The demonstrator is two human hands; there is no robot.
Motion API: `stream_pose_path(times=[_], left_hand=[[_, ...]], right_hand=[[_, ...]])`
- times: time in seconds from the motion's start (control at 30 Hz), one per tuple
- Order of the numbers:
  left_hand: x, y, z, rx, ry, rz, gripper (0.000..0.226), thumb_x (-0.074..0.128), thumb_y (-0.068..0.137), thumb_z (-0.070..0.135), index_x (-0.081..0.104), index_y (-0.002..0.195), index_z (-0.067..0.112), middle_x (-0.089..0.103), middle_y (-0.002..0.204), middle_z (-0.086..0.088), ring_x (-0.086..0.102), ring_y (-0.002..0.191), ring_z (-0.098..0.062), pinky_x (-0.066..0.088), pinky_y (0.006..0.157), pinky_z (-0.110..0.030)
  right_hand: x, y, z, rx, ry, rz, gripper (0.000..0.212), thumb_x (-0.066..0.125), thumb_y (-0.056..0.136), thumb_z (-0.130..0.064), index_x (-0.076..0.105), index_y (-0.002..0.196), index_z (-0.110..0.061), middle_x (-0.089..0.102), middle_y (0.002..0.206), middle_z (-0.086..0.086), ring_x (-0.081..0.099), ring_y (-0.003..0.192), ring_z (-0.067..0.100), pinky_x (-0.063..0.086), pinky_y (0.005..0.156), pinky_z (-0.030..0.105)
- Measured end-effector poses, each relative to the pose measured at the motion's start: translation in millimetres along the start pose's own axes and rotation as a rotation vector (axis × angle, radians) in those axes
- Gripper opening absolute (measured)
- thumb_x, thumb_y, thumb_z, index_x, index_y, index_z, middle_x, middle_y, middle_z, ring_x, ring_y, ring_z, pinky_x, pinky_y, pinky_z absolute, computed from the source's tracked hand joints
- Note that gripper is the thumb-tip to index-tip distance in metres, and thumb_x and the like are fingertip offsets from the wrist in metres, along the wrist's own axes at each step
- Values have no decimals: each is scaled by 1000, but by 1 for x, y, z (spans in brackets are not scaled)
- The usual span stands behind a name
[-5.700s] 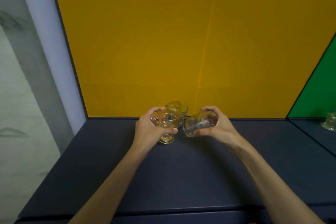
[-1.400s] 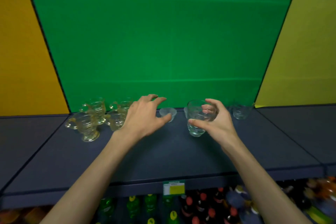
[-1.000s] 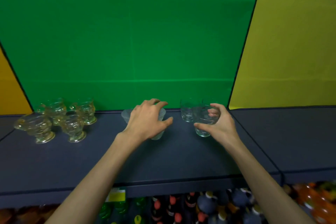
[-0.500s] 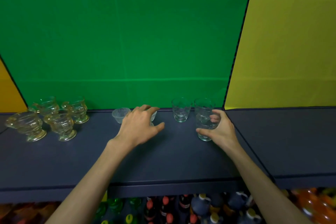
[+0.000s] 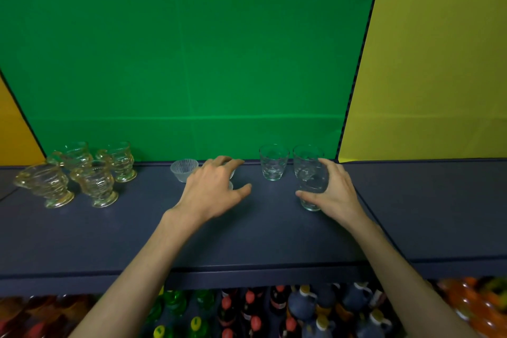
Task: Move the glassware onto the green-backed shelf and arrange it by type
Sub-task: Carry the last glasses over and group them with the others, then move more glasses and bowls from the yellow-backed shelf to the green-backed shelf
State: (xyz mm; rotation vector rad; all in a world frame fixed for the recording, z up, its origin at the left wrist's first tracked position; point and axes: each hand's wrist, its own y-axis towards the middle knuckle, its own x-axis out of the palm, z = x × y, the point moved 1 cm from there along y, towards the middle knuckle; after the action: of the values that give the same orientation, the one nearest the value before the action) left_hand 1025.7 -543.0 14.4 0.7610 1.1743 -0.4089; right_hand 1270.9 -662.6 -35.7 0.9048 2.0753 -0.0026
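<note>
**Glasses lined up against the green panel**

A person's right hand (image 5: 336,192) curls round a clear, straight-sided drinking tumbler (image 5: 311,191) whose base sits on the dark blue shelf (image 5: 137,233) — thumb in front, fingers wrapped behind the glass. Two more clear tumblers of the same kind stand close behind it: one (image 5: 304,162) just at its back, partly overlapped, and another (image 5: 273,162) a little to the left, both upright near the green back panel (image 5: 192,63).

The left hand (image 5: 212,191) hangs palm-down with fingers spread and only lightly bent over a small glass piece (image 5: 231,186) that it almost wholly hides; whether the fingers touch it cannot be told. Just left of that hand sits a small ribbed clear glass bowl (image 5: 183,169).

Farther left, four amber-tinted footed moulded glass cups (image 5: 94,182) stand bunched together — the nearest-left one (image 5: 45,185) close to the orange panel (image 5: 13,132). A yellow panel (image 5: 439,63) backs the neighbouring shelf bay to the right. Below the shelf edge, rows of capped bottles (image 5: 274,310) show.
</note>
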Motion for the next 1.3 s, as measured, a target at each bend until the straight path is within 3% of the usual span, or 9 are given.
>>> stream_pose_path(times=[0.1, 0.27, 0.43, 0.67, 0.9, 1.3], left_hand=[[-5, -5, -2, -7, 31, 16, 64, 57, 89, 59, 50, 146, 30, 53, 145, 4, 53, 129, -24, 48, 98, -43], [-16, -20, -19, -39, 91, 32, 63, 52, 89, 60, 50, 145, 30, 53, 145, 2, 51, 131, -25, 44, 102, -43], [-34, -46, -55, -118, 180, 34, 71, 42, 87, 68, 46, 147, 30, 48, 150, -1, 46, 136, -27, 40, 106, -43], [-70, -99, -125, -274, 285, 84, 68, 44, 94, 63, 38, 153, 31, 38, 159, -4, 37, 144, -28, 35, 112, -43], [-113, -176, -206, -420, 342, 117, 66, 40, 93, 66, 39, 151, 33, 41, 157, -3, 39, 143, -26, 35, 109, -40], [-178, -321, -367, -635, 371, 85, 74, 36, 93, 71, 24, 158, 36, 26, 165, -5, 24, 151, -25, 26, 117, -44]], right_hand=[[-1, -4, -15, -167, -194, 26, 76, 71, 80, -57, 44, 143, -23, 46, 140, -1, 40, 132, 22, 37, 108, 40], [14, -11, -57, -353, -313, -14, 61, 58, 91, -53, 47, 142, -23, 50, 136, -2, 43, 129, 20, 31, 109, 38], [42, -18, -114, -463, -299, -77, 57, 53, 94, -51, 47, 142, -22, 51, 135, -1, 46, 126, 20, 35, 106, 38], [96, -45, -211, -649, -235, -126, 52, 54, 94, -48, 50, 139, -23, 53, 130, -3, 49, 120, 21, 38, 99, 39], [166, -92, -314, -770, -155, -207, 50, 52, 95, -48, 50, 140, -24, 52, 132, -4, 48, 122, 20, 38, 101, 38], [298, -196, -488, -929, -74, -346, 49, 51, 97, -49, 48, 140, -26, 51, 134, -6, 47, 125, 20, 42, 101, 39]])
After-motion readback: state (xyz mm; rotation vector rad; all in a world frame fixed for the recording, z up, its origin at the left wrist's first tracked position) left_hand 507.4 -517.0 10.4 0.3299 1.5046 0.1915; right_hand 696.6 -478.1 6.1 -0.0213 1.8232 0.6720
